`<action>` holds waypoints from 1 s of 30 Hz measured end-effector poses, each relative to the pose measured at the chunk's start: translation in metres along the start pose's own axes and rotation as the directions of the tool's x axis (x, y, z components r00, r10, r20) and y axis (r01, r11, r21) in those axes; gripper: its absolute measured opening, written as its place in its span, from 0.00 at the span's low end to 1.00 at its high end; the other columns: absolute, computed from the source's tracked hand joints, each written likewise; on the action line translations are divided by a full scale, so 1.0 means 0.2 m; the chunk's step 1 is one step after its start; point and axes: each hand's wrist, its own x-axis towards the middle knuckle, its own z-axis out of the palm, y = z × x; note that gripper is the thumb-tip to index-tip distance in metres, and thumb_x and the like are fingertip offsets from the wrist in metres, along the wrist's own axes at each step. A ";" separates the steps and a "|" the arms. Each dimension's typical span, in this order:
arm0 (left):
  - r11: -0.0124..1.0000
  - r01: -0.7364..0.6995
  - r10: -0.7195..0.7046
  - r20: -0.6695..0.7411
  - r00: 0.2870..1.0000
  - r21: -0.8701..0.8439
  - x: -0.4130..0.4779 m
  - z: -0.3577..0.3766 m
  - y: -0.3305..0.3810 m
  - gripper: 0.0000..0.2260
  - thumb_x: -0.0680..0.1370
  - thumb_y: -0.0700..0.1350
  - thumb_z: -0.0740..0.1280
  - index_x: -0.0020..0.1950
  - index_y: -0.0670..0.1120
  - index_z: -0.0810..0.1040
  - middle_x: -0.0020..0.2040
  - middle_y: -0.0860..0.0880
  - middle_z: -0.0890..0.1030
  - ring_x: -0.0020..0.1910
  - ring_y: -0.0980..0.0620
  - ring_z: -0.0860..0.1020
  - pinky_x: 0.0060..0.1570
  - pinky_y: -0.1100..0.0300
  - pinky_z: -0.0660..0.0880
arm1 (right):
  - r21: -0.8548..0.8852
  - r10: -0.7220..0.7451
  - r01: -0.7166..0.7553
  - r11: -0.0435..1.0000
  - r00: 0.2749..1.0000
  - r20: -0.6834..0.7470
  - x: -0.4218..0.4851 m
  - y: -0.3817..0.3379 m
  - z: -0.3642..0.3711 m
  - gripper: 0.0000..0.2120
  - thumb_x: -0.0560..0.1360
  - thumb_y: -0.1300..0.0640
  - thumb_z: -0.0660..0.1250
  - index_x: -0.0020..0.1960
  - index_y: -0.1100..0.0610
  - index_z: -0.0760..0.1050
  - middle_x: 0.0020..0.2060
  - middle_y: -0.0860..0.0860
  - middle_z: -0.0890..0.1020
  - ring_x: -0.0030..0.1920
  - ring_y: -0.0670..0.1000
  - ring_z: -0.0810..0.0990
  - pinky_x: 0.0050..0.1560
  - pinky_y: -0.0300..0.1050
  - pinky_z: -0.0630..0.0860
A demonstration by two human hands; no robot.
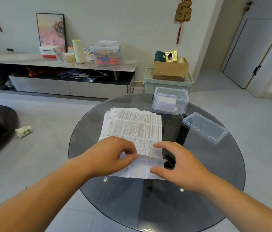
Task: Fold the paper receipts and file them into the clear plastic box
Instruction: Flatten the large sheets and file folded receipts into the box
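Paper receipts (137,128), long axis pointing away, near end lifted.

Pale walls (115,22), grey tiled floor (40,164) — low sideboard (65,86), perhaps marble-topped.

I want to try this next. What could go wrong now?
1. The left hand pinches only the near edge of the top paper, so the fold may come out crooked, or the loose pile underneath may slide on the smooth glass table.
2. The lid lies close to the table's right rim; the right hand or its arm could perhaps knock it off when reaching for the box.
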 end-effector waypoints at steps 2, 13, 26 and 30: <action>0.999 -0.041 0.041 -0.034 0.999 0.000 -0.01 -0.03 0.04 0.08 0.81 0.56 0.64 0.54 0.58 0.82 0.49 0.63 0.82 0.49 0.63 0.79 0.52 0.67 0.76 | 0.047 0.007 -0.006 0.999 1.000 -0.022 0.00 0.01 -0.02 0.29 0.66 0.35 0.74 0.65 0.35 0.70 0.64 0.31 0.72 0.66 0.34 0.69 0.64 0.34 0.67; 0.931 0.096 -0.135 -0.088 0.987 -0.352 0.00 -0.15 -0.04 0.18 0.69 0.57 0.78 0.55 0.59 0.76 0.51 0.61 0.83 0.50 0.62 0.82 0.49 0.64 0.81 | 0.416 0.121 -0.118 0.901 0.992 0.019 0.03 0.04 0.00 0.15 0.80 0.52 0.66 0.65 0.41 0.75 0.58 0.38 0.82 0.62 0.44 0.79 0.64 0.47 0.78; 0.871 0.340 -0.390 -0.077 0.918 -0.355 0.17 0.08 -0.17 0.13 0.78 0.57 0.68 0.61 0.55 0.78 0.55 0.61 0.81 0.51 0.58 0.81 0.50 0.61 0.80 | 0.420 0.331 -0.221 0.880 0.920 -0.209 0.15 0.03 0.01 0.31 0.75 0.48 0.73 0.71 0.45 0.60 0.48 0.41 0.82 0.43 0.35 0.81 0.40 0.31 0.76; 0.876 0.406 -0.455 -0.169 0.874 -0.261 0.24 0.11 -0.16 0.19 0.78 0.63 0.65 0.61 0.53 0.69 0.56 0.58 0.79 0.49 0.53 0.82 0.48 0.52 0.83 | 0.146 0.241 -0.215 0.966 0.950 -0.197 0.17 0.03 0.04 0.36 0.75 0.42 0.70 0.76 0.40 0.53 0.61 0.38 0.70 0.57 0.42 0.76 0.53 0.39 0.76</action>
